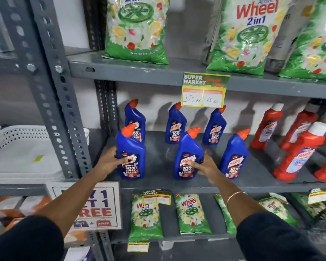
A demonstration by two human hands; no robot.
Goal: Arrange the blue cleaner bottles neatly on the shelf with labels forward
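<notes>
Left grip [109, 161] is wrapped around the front-left blue bottle [130, 155], thumb across its label, fingers behind its left side. Right grip [205, 165] has its fingers spread and touching the right side of the front-middle blue bottle [188, 157]; whether it truly clasps the bottle I cannot tell, as the hand is blurred.

Six blue bottles stand upright on the grey middle shelf [158, 183], in two rows of three, all labels facing forward. Taking the front-middle bottle as centre, the front-right blue bottle [234, 157] stands at 3 o'clock, well clear of the right hand. The back-left blue bottle [135, 119] is at 11 o'clock, partly hidden by the held one; the back-middle blue bottle [175, 125] is at 12; the back-right blue bottle [214, 129] is at 1.

Front bottles sit near the shelf's front edge, with a narrow bare strip before the lip. Open gaps lie between neighbouring bottles in each row. At 9 o'clock the perforated grey upright [64, 129] bounds the bay, near the left hand. At 3 o'clock, beyond the front-right bottle, red bottles [297, 153] lean and crowd the shelf. A yellow price tag [203, 91] hangs from the upper shelf edge, over the back row's caps.
</notes>
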